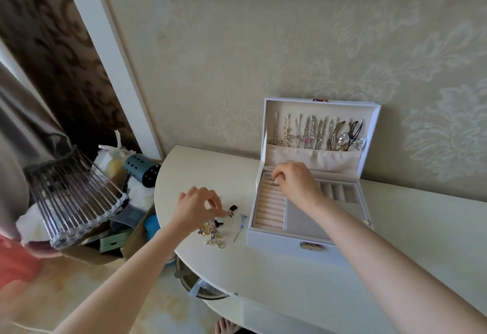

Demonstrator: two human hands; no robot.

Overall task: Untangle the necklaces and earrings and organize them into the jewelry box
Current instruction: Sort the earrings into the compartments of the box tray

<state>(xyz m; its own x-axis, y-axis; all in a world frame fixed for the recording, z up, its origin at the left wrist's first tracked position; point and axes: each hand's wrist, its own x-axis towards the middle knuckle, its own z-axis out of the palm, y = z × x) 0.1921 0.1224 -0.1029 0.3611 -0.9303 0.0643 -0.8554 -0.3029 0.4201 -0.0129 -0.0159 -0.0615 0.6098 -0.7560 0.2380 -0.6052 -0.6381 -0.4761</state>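
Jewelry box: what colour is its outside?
The box is white outside; head view.

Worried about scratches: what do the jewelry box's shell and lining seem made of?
The jewelry box shell: smooth, slightly glossy white, probably faux leather. The lining: matte beige-grey, soft-looking, likely velvet-like fabric. The clasp: pale and shiny, apparently metal.

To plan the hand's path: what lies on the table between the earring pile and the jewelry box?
Head view: a thin blue pin-like piece lies between the earring pile and the jewelry box, touching neither; otherwise bare table.
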